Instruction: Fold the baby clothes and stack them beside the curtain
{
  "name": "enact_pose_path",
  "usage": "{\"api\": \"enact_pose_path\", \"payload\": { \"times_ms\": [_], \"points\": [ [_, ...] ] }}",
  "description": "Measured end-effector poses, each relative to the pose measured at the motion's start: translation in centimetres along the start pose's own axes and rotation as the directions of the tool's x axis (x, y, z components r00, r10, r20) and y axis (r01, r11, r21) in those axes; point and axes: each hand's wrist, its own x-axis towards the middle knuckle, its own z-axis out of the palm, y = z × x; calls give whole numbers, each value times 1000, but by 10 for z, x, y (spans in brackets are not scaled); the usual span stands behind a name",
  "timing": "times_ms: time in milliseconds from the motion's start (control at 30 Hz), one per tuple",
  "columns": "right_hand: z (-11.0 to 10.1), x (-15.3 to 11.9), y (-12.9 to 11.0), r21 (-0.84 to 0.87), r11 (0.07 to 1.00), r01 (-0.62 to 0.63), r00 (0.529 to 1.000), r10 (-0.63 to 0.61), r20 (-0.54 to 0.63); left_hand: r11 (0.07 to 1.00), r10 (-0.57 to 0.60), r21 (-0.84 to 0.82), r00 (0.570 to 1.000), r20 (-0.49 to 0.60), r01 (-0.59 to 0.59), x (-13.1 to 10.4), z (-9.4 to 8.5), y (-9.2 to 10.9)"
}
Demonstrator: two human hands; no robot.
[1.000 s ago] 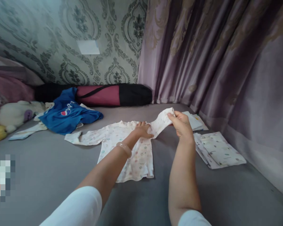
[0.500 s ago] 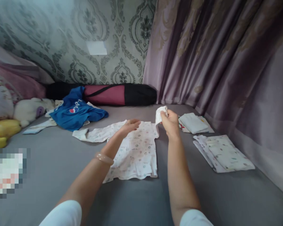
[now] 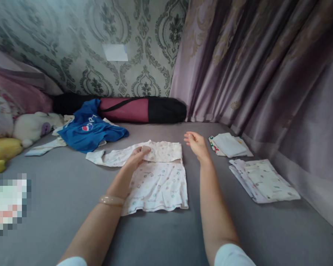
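Note:
A small white long-sleeved shirt (image 3: 161, 183) with a fine print lies flat on the grey bed sheet. Its right-hand sleeve (image 3: 166, 151) is folded across the chest, while the left-hand sleeve (image 3: 111, 157) stretches out to the side. My left hand (image 3: 140, 153) is closed on the end of the folded sleeve, thumb and fingers pinching the cloth over the shirt. To the right of the shirt, my right hand (image 3: 197, 144) is raised above the sheet with its fingers apart and holding nothing.
Folded clothes lie at the right in a far pile (image 3: 229, 144) and a nearer pile (image 3: 266, 181). A blue shirt (image 3: 91, 129) lies crumpled at the back left, before a long black-and-red bag (image 3: 124, 111). Plush toys (image 3: 34, 127) sit far left; a curtain (image 3: 224, 66) hangs right.
The right-hand sleeve has gone from my right hand, out at the side, to lying across the chest. My left hand has closed on its end; my right hand has let go.

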Motion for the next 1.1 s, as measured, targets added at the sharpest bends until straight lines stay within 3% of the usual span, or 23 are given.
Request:
{"api": "enact_pose_path", "payload": {
  "times_ms": [133, 300, 500, 600, 700, 800, 1100],
  "points": [
    [-10, 9, 27, -144, 985, -97, 992, 84, -91, 979, 195, 73, 980, -25, -193, 6, -5, -9],
    [8, 11, 50, -399, 917, -3, 1000, 15, 26, 909, 374, 219, 926, -53, -355, 15, -10, -11],
    [39, -8, 41, -657, 719, 225, 961, -51, 273, 762, 477, 547, 872, -111, -347, 20, -16, -11],
    [53, -20, 41, -732, 624, 274, 934, 11, 358, 654, 527, 681, 844, -98, -330, 20, -17, -11],
    [62, -29, 46, -812, 532, 239, 935, 102, 341, 526, 568, 795, 820, -63, -303, 19, -19, -11],
    [66, -33, 52, -840, 471, 268, 935, 82, 345, 426, 565, 866, 824, -29, -262, 18, -21, -15],
    [68, -34, 57, -867, 411, 282, 936, 78, 342, 407, 520, 891, 853, -44, -202, 11, -22, -11]
  ]
}}
